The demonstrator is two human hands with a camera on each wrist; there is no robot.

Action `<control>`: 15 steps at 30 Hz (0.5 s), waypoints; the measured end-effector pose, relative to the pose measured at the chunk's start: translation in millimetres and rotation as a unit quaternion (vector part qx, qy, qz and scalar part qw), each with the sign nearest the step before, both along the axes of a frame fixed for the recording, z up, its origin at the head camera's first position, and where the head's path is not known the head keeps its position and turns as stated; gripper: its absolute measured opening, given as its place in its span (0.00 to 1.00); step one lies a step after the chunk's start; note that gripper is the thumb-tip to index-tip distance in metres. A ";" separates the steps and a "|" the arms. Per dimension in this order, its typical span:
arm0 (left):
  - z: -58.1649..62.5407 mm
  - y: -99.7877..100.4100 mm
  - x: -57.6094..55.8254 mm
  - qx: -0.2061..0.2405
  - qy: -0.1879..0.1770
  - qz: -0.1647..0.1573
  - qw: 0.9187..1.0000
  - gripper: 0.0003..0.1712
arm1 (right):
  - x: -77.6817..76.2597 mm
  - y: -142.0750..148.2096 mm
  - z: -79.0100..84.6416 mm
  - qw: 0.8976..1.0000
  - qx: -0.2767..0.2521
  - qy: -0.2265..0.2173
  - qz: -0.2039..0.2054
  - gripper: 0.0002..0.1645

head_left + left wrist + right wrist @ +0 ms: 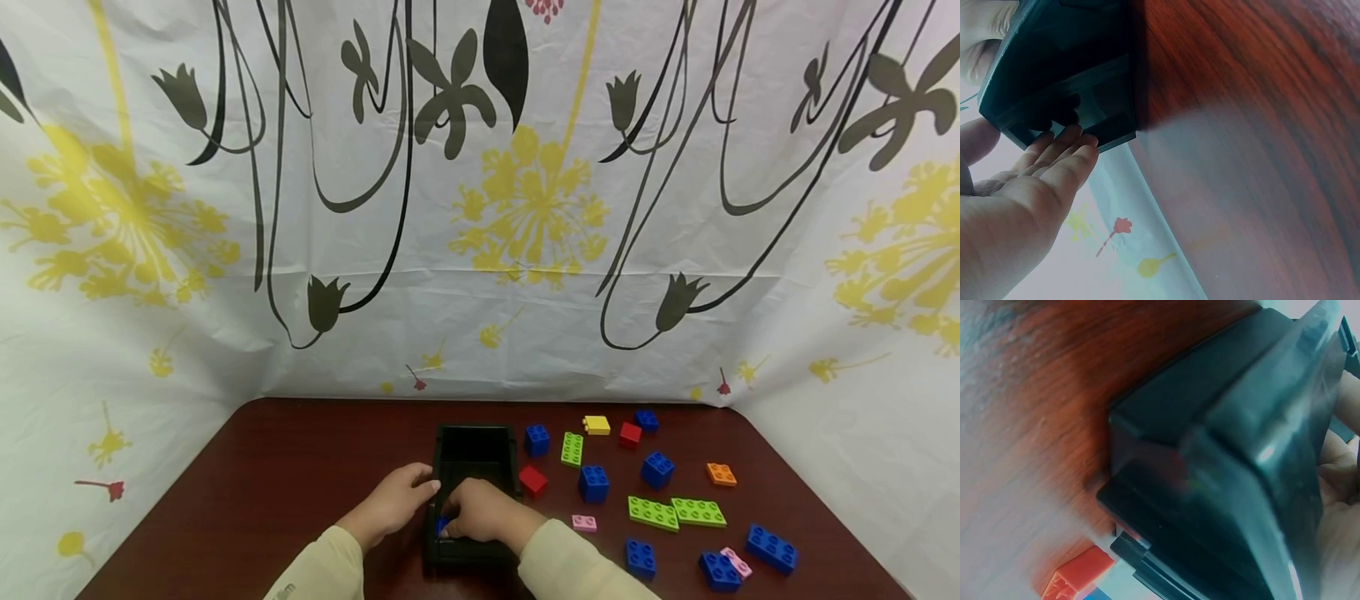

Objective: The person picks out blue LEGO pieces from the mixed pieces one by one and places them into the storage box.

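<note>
A blue brick (442, 526) is pinched by the right hand (486, 510) inside the near end of the black bin (475, 450). The bin's left wall is touched by the left hand (396, 498), its fingers extended and released. On the bench (315, 454), a red brick (533, 481) is seen just beside the bin; an orange brick (722, 474) is placed farther right.

Occluded / cropped / blurred
Right hand (486, 510) covers most of blue brick (442, 526) in black bin (513, 458). Right-wrist view: bin wall blurred, hides part of hand; red brick (1079, 572) cropped at bottom. Head view: both sleeves (326, 567) cropped, left cuff marking (285, 592) unreadable.
</note>
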State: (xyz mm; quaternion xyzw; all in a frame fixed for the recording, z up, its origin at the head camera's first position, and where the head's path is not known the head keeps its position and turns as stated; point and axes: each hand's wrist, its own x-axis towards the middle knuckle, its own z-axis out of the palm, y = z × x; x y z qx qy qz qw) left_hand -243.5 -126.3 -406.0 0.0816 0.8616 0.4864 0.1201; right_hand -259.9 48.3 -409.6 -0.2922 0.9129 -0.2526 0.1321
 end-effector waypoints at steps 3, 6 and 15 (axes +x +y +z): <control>0.4 0.4 -0.9 -0.001 -0.004 0.001 1.000 0.27 | 1.4 -0.8 -0.3 1.000 0.002 -0.002 -0.014 0.08; -0.3 0.3 -1.9 -0.001 -0.007 0.002 1.000 0.28 | 2.7 -1.6 -0.3 1.000 0.010 0.003 -0.013 0.08; -2.8 0.0 -3.7 0.000 -0.008 0.005 1.000 0.28 | 6.0 -2.3 -2.0 1.000 0.010 0.004 -0.021 0.09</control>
